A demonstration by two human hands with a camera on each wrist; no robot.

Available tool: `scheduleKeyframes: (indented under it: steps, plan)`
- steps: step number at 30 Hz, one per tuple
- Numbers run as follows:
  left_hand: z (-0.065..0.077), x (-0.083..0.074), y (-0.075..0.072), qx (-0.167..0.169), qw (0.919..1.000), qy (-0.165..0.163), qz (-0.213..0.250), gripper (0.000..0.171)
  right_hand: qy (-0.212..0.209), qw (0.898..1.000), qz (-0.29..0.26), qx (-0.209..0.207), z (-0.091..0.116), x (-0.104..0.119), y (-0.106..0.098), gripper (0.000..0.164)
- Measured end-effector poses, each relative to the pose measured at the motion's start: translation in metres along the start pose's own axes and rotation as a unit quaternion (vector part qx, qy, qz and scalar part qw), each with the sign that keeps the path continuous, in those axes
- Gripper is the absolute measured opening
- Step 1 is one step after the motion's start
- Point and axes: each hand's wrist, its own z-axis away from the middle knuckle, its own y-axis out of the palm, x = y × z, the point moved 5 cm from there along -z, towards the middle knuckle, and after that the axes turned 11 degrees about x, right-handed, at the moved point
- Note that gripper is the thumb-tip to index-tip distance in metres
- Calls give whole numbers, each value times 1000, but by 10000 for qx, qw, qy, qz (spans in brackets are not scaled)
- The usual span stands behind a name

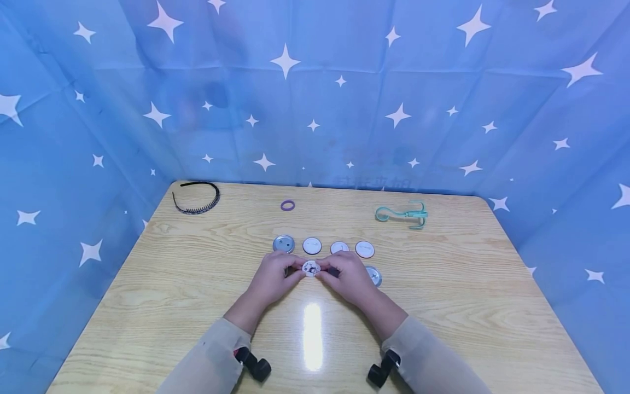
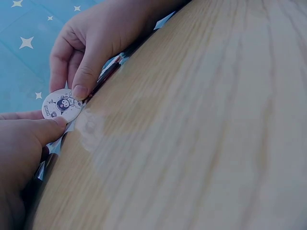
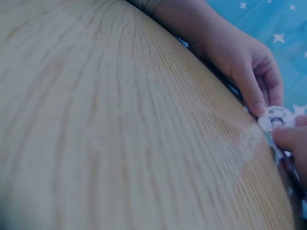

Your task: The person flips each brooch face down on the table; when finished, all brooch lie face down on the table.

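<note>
Both the left hand [image 1: 269, 280] and the right hand [image 1: 350, 279] pinch one small printed badge [image 1: 311, 268] by its rim, just above the table [image 1: 197, 306], near the row of discs [image 1: 312, 245]. With so thin an edge grip, uneven pressure could flip it loose.

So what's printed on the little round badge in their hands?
White badge with a small dark cartoon print, clearest in the left wrist view.

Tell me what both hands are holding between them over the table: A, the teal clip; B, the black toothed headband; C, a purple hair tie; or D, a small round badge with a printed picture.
D: the left hand and right hand pinch a small round badge with a printed picture, seen close in the left wrist view.
</note>
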Motion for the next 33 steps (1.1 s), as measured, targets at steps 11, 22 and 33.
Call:
scheduleKeyframes:
  steps: [11, 22, 33]
  plan:
    - [-1, -1, -1, 33, 10000, -20, -26, 17, 79, 9999, -92, 5, -1, -2, 1, 20]
    - [0, -7, -4, -228, 9990, 389, -66, 6, -132, 9998, -74, -86, -1, 0, 0, 11]
    - [0, -3, -1, -285, 9984, 445, -174, 8, -408, 9989, 97, -192, 0, 0, 2, 12]
